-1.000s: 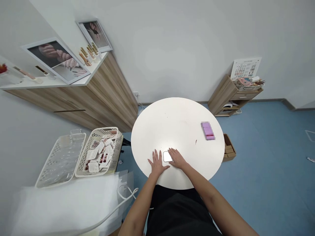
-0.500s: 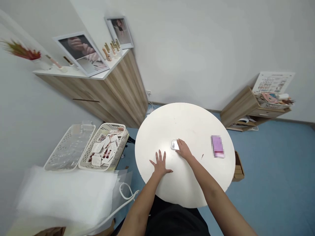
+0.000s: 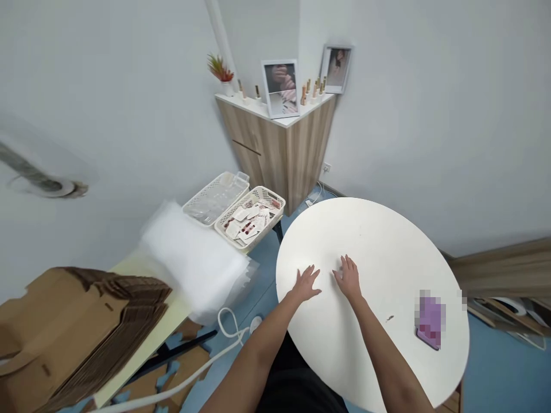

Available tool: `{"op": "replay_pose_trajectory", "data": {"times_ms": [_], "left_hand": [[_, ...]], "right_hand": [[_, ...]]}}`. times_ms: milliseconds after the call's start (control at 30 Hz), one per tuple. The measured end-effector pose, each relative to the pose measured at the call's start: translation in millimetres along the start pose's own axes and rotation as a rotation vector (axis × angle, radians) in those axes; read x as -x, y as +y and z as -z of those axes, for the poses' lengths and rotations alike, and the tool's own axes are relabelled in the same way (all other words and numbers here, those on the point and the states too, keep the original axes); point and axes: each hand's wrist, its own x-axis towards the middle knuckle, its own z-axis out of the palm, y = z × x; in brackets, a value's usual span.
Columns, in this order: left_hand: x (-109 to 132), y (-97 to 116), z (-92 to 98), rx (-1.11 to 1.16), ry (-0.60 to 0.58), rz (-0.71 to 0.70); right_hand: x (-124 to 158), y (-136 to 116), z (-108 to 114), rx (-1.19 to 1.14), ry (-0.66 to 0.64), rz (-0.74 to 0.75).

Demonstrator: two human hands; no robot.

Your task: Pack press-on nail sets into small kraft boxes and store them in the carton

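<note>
My left hand (image 3: 306,283) is over the left part of a round white table (image 3: 340,338), fingers spread and nothing in them. To its right, my right hand (image 3: 348,279) is just above or on the tabletop; its fingers are stretched out, with the thumb apart from them. I see no object in either hand. The small white card-like piece from earlier does not show; whether a hand covers it I cannot tell. A small dark scrap (image 3: 390,318) lies right of my right forearm. Farther right is a purple, pixelated flat item (image 3: 431,321).
Left of the table are a white basket of small cards (image 3: 252,221), a basket of clear plastic (image 3: 215,198), white translucent sheets (image 3: 189,264) and folded cardboard (image 3: 73,338). Behind stands a wooden cabinet (image 3: 275,152) with picture frames. A white cable (image 3: 235,332) loops near the table.
The view has swung left, bringing the cardboard into sight. My right hand has let go of the small white piece, which no longer shows. My left hand stays open.
</note>
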Motion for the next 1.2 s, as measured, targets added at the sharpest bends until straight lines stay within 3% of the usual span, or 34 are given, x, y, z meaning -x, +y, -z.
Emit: {"op": "replay_pose_trajectory", "data": {"times_ms": [167,300,400,500,567,733,1000,1200], "left_hand": [[66.4,-47.8,24.3,0.208,0.466,0.04],[142.1,-119.9,56.9,0.105,0.765,0.164],[194.3,-178.9,79.1,-0.011,0.865,0.307],[232.4,-225.7,94.6,-0.122,0.817,0.42],[249.1,-245.9,102.2,-0.185,0.732,0.47],[269.1,-264.9,118.6,-0.282,0.538,0.453],[270.3,-269.2,134.2,-0.336,0.44,0.419],[275.3,-265.3,159.3,-0.343,0.495,0.433]], "right_hand": [[-17.4,-86.7,-15.1,-0.124,0.011,0.196],[-24.2,-172.0,-37.5,-0.202,-0.039,0.343],[-22.8,-238.3,-55.9,-0.232,-0.094,0.435],[-18.2,-299.7,-72.7,-0.233,-0.185,0.523],[-14.5,-335.1,-82.8,-0.226,-0.257,0.578],[-5.8,-396.3,-105.0,-0.192,-0.384,0.628],[0.2,-431.0,-134.0,-0.092,-0.484,0.599],[-6.5,-448.3,-135.5,-0.06,-0.385,0.555]]}}
